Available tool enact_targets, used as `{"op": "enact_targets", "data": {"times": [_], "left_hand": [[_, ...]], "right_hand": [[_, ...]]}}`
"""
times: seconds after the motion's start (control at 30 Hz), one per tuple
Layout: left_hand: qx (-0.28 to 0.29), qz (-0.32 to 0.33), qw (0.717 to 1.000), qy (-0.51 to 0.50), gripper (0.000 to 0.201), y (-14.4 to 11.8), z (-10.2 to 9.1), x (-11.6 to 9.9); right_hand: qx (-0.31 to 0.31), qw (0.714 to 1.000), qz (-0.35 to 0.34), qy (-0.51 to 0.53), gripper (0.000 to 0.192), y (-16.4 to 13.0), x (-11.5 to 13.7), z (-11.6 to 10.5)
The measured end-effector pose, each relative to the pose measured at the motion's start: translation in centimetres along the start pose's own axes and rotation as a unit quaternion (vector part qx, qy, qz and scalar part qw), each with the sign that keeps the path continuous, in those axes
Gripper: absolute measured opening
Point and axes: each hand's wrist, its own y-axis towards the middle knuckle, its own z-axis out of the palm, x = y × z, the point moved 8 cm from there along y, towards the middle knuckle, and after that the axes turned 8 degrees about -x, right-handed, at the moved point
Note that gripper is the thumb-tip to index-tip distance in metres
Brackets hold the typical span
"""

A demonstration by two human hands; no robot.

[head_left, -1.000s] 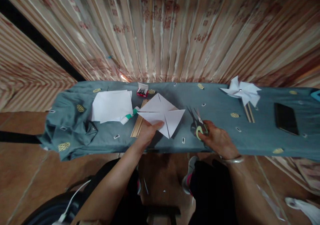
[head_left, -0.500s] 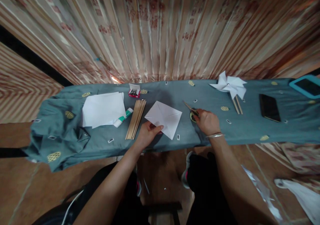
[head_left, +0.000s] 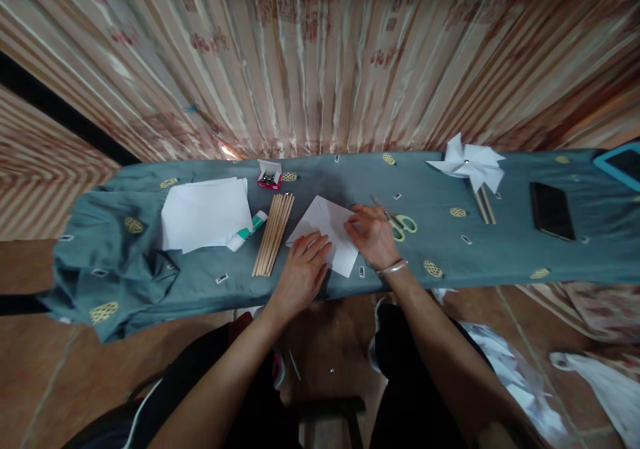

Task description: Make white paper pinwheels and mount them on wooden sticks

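Observation:
A square of white paper (head_left: 326, 219) with creases and slits lies on the cloth-covered table in front of me. My left hand (head_left: 302, 269) rests on its lower left part, fingers stretched out flat. At the paper's right corner is my right hand (head_left: 373, 234), its fingers bent and pinching the edge; that corner is hidden beneath them. Scissors with pale green handles (head_left: 404, 226) lie just right of my right hand, touching the cloth. Beside the paper on the left sits a bundle of thin wooden sticks (head_left: 273, 236).
Left of the sticks are a glue stick (head_left: 247, 231) and a stack of white paper (head_left: 205, 212). A small red box (head_left: 269, 177) stands behind them. A paper pinwheel (head_left: 469, 162), a black phone (head_left: 552, 210) and a blue-framed device (head_left: 620, 166) lie to the right.
My right hand has let go of the scissors, which now lie on the cloth, and has moved left to the paper's corner. My left hand has shifted from gripping the paper's edge to lying flat on it.

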Motion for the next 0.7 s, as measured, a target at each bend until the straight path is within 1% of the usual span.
{"op": "enact_targets", "data": {"times": [0.1,0.23,0.43,0.7], "left_hand": [[0.046,-0.014,0.999,0.02,0.041,-0.2,1.2,0.2],[0.08,-0.028,0.996,0.027,0.046,-0.5,1.7,0.8],[0.083,-0.022,0.996,0.037,0.046,-0.6,1.6,0.8],[0.083,-0.021,0.996,0.038,0.046,-0.6,1.6,0.8]], "right_hand": [[0.035,0.999,-0.006,-0.005,0.01,-0.2,0.9,1.5],[0.048,0.999,-0.024,-0.008,0.008,-0.3,1.0,1.8],[0.043,0.999,-0.024,-0.003,0.014,-0.1,-0.4,1.0],[0.016,0.999,-0.032,-0.036,0.014,0.1,-2.6,-0.3]]}}
